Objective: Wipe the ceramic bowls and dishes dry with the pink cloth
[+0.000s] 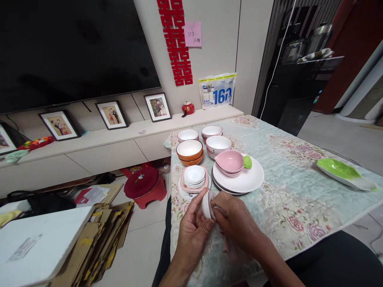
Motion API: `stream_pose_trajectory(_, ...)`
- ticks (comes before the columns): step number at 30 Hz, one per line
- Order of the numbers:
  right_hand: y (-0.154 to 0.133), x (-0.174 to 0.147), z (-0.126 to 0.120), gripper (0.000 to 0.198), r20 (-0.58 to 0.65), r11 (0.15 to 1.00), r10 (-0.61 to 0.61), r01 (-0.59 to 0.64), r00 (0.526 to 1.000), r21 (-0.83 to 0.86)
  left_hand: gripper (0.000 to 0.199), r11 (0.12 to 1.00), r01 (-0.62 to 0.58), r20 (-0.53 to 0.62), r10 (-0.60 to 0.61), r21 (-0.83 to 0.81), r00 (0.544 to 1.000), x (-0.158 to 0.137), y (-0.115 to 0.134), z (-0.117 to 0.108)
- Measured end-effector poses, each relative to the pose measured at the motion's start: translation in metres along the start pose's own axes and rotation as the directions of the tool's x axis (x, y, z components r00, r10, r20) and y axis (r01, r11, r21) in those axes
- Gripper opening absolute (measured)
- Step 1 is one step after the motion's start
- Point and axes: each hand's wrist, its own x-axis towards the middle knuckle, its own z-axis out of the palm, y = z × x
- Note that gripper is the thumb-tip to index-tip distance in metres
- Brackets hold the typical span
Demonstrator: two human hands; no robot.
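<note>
A small white dish is tipped on edge above the near part of the table, and my left hand grips it by the rim. My right hand is closed, with its fingers pressed into the dish's hollow. Below it hangs a blurred, pale pink piece that looks like cloth. Just beyond my hands stands a stack of small white dishes on pink-rimmed square plates. To its right, pink strawberry- or radish-shaped bowls rest on large white plates.
Orange bowls and white bowls with red rims stand at the table's back. A green-and-white leaf-shaped dish lies at the right on the flowered tablecloth. Left on the floor are a red stool and flattened cardboard.
</note>
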Motion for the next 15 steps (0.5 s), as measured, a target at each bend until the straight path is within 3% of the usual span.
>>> stream_pose_trajectory(4,-0.003,0.002,-0.011,0.018,0.144,0.920,0.089,-0.137,0.986,0.366,0.065,0.999,0.013,0.012,-0.013,-0.038,1.000,0.001,-0.005,-0.003)
stream_pose_trajectory(7,-0.003,0.003,-0.016,0.013,0.063,0.829,0.185,-0.190,0.981,0.526,0.062,0.985,0.090,0.052,-0.084,-0.144,0.995,-0.001,-0.006,-0.001)
stream_pose_trajectory(9,-0.001,0.004,-0.018,0.013,-0.138,0.866,0.197,-0.106,0.971,0.489,0.060,0.969,0.155,0.080,-0.142,-0.192,0.987,-0.002,-0.005,0.002)
stream_pose_trajectory(11,-0.001,0.003,-0.019,0.017,-0.299,0.942,0.101,0.006,0.949,0.335,0.058,0.958,0.196,0.096,-0.179,-0.211,0.979,-0.003,-0.002,0.004)
stream_pose_trajectory(13,-0.001,0.002,-0.020,0.022,-0.273,0.978,-0.061,0.113,0.960,0.178,0.056,0.955,0.211,0.112,-0.191,-0.208,0.975,-0.003,0.002,0.006)
stream_pose_trajectory(15,-0.001,0.002,-0.019,0.027,-0.143,0.974,-0.199,0.212,0.969,0.082,0.052,0.959,0.212,0.142,-0.188,-0.186,0.972,-0.002,0.004,0.005)
